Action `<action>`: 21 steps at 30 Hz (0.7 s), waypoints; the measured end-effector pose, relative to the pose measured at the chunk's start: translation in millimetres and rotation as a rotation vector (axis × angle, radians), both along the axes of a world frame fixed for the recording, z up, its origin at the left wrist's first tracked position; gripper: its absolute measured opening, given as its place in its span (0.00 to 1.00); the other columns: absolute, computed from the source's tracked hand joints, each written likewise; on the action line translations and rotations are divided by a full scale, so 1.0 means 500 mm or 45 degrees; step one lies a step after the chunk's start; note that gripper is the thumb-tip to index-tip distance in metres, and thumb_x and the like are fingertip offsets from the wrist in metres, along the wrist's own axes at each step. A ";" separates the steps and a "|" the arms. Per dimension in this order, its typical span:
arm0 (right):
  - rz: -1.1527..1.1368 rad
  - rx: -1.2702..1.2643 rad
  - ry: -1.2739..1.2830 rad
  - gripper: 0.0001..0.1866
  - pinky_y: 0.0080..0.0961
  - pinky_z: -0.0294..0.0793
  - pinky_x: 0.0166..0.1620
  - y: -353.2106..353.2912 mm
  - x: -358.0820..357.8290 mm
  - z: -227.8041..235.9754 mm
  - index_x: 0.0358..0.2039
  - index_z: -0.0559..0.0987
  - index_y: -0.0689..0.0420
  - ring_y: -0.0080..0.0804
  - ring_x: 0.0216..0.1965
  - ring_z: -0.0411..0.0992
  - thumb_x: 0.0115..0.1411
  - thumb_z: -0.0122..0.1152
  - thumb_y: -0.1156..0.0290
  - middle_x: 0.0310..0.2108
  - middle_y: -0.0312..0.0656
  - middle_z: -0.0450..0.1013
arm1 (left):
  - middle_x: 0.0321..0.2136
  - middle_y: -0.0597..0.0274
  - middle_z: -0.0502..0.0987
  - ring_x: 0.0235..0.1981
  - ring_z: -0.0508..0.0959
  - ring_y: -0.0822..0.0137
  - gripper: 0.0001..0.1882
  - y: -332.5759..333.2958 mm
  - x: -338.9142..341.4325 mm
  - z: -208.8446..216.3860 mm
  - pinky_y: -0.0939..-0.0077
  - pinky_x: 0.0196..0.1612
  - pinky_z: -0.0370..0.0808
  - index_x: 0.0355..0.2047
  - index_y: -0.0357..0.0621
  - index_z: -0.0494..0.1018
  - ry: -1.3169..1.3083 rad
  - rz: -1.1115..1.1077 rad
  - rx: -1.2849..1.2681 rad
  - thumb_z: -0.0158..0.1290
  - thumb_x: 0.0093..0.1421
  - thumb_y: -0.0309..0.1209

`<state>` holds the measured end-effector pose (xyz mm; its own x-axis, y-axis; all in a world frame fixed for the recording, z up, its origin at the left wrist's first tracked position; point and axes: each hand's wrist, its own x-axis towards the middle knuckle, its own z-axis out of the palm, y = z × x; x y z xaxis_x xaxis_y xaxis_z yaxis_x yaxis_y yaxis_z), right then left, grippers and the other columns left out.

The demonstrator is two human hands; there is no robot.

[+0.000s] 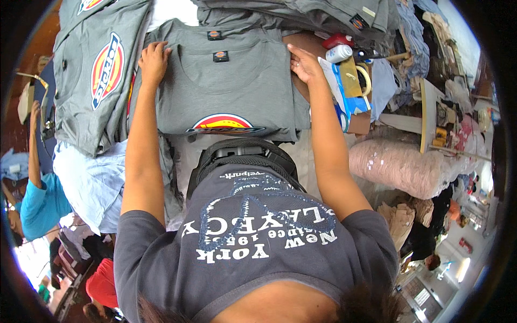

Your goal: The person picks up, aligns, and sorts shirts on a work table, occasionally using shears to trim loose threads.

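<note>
A grey T-shirt (pixel 231 86) lies folded in front of me, its neckline and small dark neck label facing up at the far side and a red and yellow print on its near edge. More folded grey shirts lie beneath it. My left hand (pixel 154 62) rests on the shirt's far left edge, its fingers laid out over the cloth. At the opposite side, my right hand (pixel 305 63) is beside the right edge, palm turned inward and fingers stretched out. I see no cloth gripped in either hand.
Another stack of printed grey shirts (pixel 86 75) stands at left, and more folded grey garments (pixel 301 16) lie at the far side. A white bottle (pixel 339 53) and a tape roll (pixel 364 81) sit at right. Co-workers, one in a blue shirt (pixel 46 207), are nearby.
</note>
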<state>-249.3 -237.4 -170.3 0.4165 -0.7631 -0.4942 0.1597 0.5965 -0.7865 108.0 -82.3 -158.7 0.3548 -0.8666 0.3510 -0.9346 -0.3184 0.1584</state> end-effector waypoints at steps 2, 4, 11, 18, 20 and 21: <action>0.068 0.146 0.027 0.23 0.27 0.67 0.38 0.001 0.019 0.034 0.41 0.67 0.62 0.31 0.35 0.68 0.44 0.63 0.72 0.34 0.45 0.69 | 0.40 0.67 0.68 0.43 0.65 0.61 0.15 0.003 0.020 -0.003 0.58 0.42 0.59 0.39 0.55 0.70 -0.009 -0.028 0.123 0.46 0.53 0.43; -0.137 -0.056 -0.010 0.25 0.28 0.67 0.40 -0.011 0.048 0.007 0.43 0.67 0.62 0.32 0.38 0.67 0.43 0.64 0.73 0.36 0.47 0.69 | 0.39 0.67 0.69 0.42 0.65 0.61 0.14 -0.004 0.021 -0.001 0.59 0.42 0.58 0.35 0.53 0.72 -0.030 -0.038 0.219 0.46 0.52 0.44; 0.280 -0.340 0.119 0.24 0.21 0.67 0.38 -0.025 0.043 0.005 0.41 0.71 0.61 0.30 0.36 0.68 0.39 0.64 0.78 0.38 0.50 0.68 | 0.28 0.55 0.73 0.32 0.72 0.55 0.13 -0.004 0.039 0.023 0.67 0.35 0.66 0.33 0.43 0.69 0.692 -0.062 -0.005 0.46 0.54 0.40; 0.129 -0.871 0.618 0.11 0.14 0.64 0.32 0.044 -0.008 0.089 0.25 0.77 0.61 0.18 0.27 0.67 0.38 0.66 0.73 0.24 0.33 0.72 | 0.21 0.61 0.72 0.23 0.69 0.74 0.10 0.089 0.006 0.135 0.82 0.29 0.65 0.31 0.39 0.69 0.788 -0.199 -0.280 0.48 0.54 0.34; 0.124 -0.873 0.568 0.10 0.14 0.64 0.32 0.070 -0.035 0.140 0.25 0.77 0.61 0.18 0.26 0.66 0.39 0.65 0.74 0.23 0.32 0.71 | 0.20 0.68 0.71 0.23 0.67 0.79 0.09 0.126 -0.014 0.180 0.86 0.28 0.63 0.31 0.39 0.70 0.822 -0.207 -0.313 0.49 0.54 0.31; 0.124 -0.874 0.543 0.10 0.14 0.63 0.32 0.088 -0.044 0.169 0.25 0.77 0.61 0.18 0.26 0.66 0.39 0.65 0.74 0.22 0.32 0.70 | 0.20 0.69 0.70 0.23 0.65 0.81 0.08 0.144 -0.014 0.192 0.88 0.27 0.62 0.31 0.38 0.70 0.819 -0.206 -0.329 0.49 0.54 0.30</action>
<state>-271.1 -193.6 -86.0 0.3781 -0.9238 -0.0606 -0.2642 -0.0449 -0.9634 101.1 -10.4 -62.6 0.4345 -0.8432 0.3167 -0.6630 -0.0615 0.7461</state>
